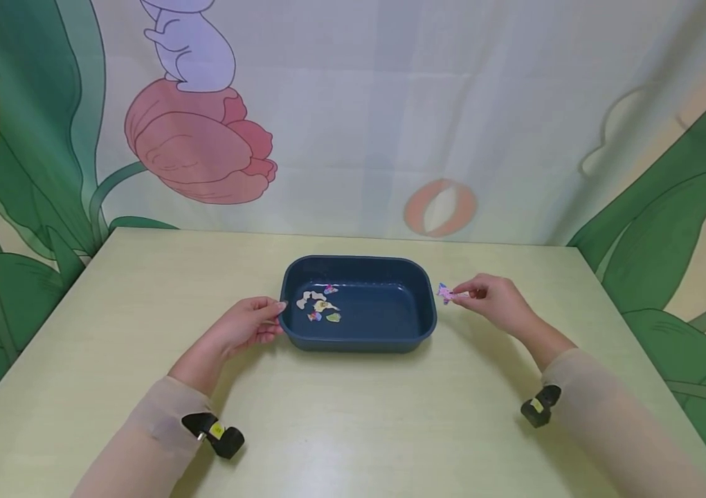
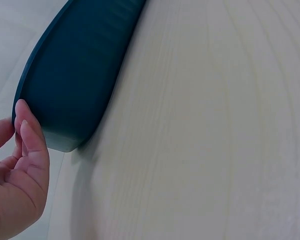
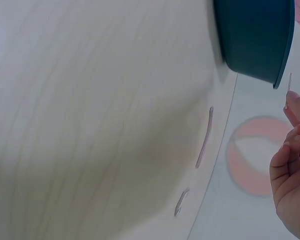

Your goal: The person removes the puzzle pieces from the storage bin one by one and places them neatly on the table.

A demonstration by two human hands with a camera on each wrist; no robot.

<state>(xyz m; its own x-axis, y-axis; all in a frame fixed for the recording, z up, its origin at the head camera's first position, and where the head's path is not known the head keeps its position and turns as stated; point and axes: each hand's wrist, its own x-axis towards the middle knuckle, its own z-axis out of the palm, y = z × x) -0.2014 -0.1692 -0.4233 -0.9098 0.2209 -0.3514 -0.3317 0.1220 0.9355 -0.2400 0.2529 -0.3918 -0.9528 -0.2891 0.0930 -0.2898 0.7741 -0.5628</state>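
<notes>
A dark blue rectangular tray (image 1: 359, 344) stands on the table. My left hand (image 1: 252, 324) pinches its left rim, thumb on top and fingers against the outer wall, as the left wrist view shows too. Several small flat colourful cutouts (image 1: 322, 305) lie in the tray's left part. Just beyond the right rim, my right hand (image 1: 491, 299) pinches a small flat pink and purple cutout (image 1: 445, 293) between thumb and fingertips, apart from the tray. In the right wrist view that cutout (image 3: 290, 82) appears edge-on as a thin line.
Two thin flat pieces, a longer one (image 3: 205, 137) and a shorter one (image 3: 181, 202), lie on the table near its far edge in the right wrist view. The pale wooden table (image 1: 353, 422) ends at a printed curtain (image 1: 353, 138) behind. Each sleeve carries a small black camera.
</notes>
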